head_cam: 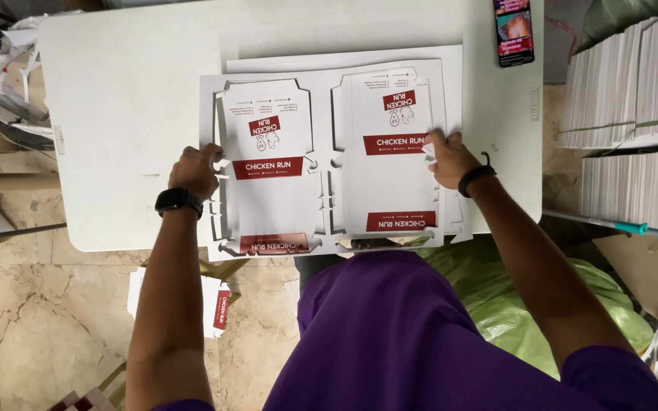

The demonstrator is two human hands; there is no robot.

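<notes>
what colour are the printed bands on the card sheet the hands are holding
Dark red bands with white lettering on the white die-cut card sheet, clearest in the head view.

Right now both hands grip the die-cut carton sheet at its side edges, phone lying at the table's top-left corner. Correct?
Not quite. In the head view the phone lies at the table's top-right corner. The left hand and right hand do grip the die-cut carton sheet at its side edges.

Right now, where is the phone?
In the head view the phone lies at the far right corner of the white table, beyond the printed cardboard sheets and the right hand.
</notes>
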